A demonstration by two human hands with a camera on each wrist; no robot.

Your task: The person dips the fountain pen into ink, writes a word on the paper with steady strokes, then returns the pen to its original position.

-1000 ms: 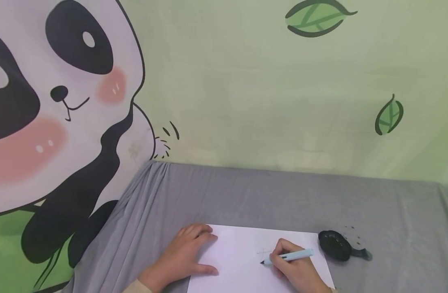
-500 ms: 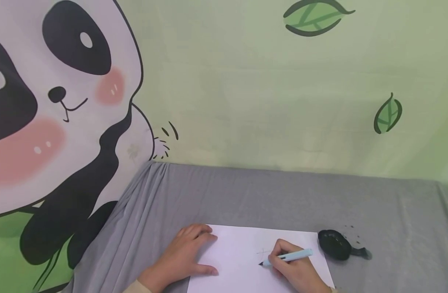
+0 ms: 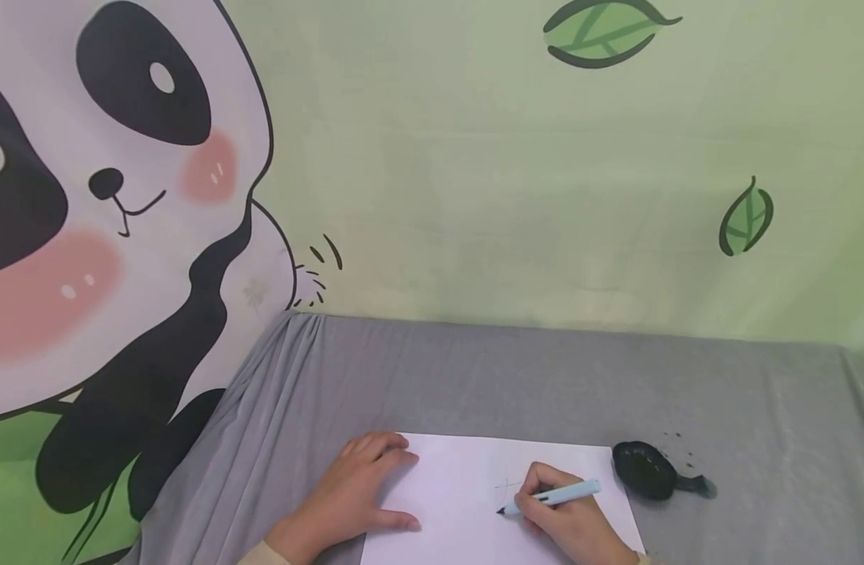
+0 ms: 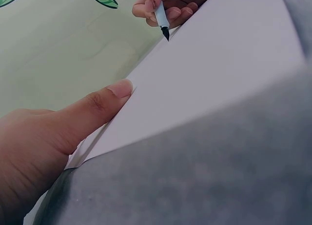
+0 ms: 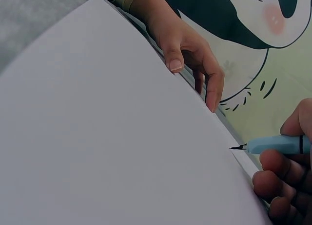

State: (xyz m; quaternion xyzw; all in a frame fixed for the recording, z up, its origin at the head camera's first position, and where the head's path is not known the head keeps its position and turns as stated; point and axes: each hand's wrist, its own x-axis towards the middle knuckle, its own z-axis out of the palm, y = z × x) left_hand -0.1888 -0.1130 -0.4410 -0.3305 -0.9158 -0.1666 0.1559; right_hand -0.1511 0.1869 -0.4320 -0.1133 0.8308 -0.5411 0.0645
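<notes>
A white sheet of paper [image 3: 446,494] lies on the grey cloth, with a few thin dark strokes [image 3: 506,483] on its right half. My right hand [image 3: 569,514] pinches a light blue fountain pen [image 3: 566,493] between thumb and fingers. The pen's dark nib [image 5: 238,147] points down and left at the paper, just below the strokes; whether it touches cannot be told. My left hand [image 3: 354,490] rests on the paper's left edge, thumb and fingers spread apart. In the left wrist view the thumb [image 4: 97,105] lies at the sheet's border.
A small black pan-shaped dish [image 3: 645,471] with a handle sits beside the paper's right corner, dark specks [image 3: 679,447] behind it. Grey cloth [image 3: 474,369] covers the table up to a green wall [image 3: 439,196] painted with a panda [image 3: 149,188] and leaves.
My right hand and the pen tip have shifted slightly left and down across the paper. The left hand stays in place on the sheet. The head view has turned slightly.
</notes>
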